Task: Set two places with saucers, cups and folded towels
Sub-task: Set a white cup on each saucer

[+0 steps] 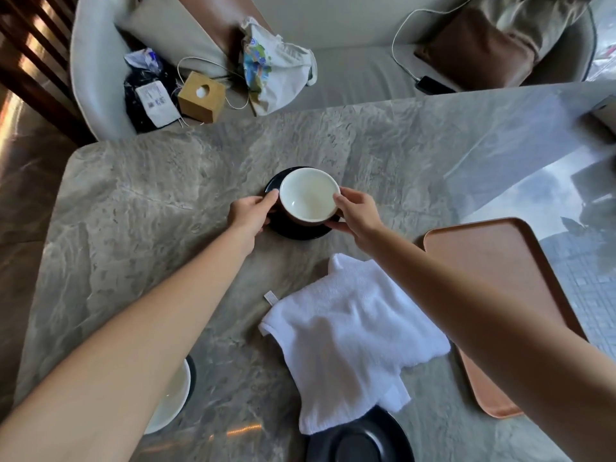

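A brown cup with a white inside (308, 198) stands on a black saucer (276, 185) at the far middle of the grey marble table (133, 201). My left hand (250, 215) grips the cup's left side and my right hand (358, 211) holds its right rim. A white towel (346, 335) lies loosely spread nearer to me. A second black saucer (360, 441) sits at the near edge, partly under the towel. Another white-lined cup (173, 398) shows near left, mostly hidden behind my left forearm.
A bare pinkish-brown tray (500, 261) lies on the right of the table. Beyond the far edge is a sofa with a wooden tissue box (200, 96), bags, cushions, a phone (433, 85) on a cable.
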Tool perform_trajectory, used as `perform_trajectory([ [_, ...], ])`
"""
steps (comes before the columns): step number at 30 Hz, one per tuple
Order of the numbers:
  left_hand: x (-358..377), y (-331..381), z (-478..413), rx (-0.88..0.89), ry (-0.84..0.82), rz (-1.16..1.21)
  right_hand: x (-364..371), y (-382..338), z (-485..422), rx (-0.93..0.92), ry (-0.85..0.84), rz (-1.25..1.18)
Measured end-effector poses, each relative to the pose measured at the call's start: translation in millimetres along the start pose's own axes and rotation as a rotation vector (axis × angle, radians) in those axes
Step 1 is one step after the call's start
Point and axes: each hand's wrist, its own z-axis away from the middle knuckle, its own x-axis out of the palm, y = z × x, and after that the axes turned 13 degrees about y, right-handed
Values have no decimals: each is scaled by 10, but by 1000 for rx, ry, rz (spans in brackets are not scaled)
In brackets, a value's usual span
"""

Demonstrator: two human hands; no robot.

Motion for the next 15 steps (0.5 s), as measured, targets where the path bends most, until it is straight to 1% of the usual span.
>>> perform_trajectory([
  [4, 37, -32, -84, 49, 16, -54, 13, -20, -77, -27, 11, 35],
  [15, 51, -59, -114, 11, 14, -52, 53, -75, -133, -38, -30, 85],
])
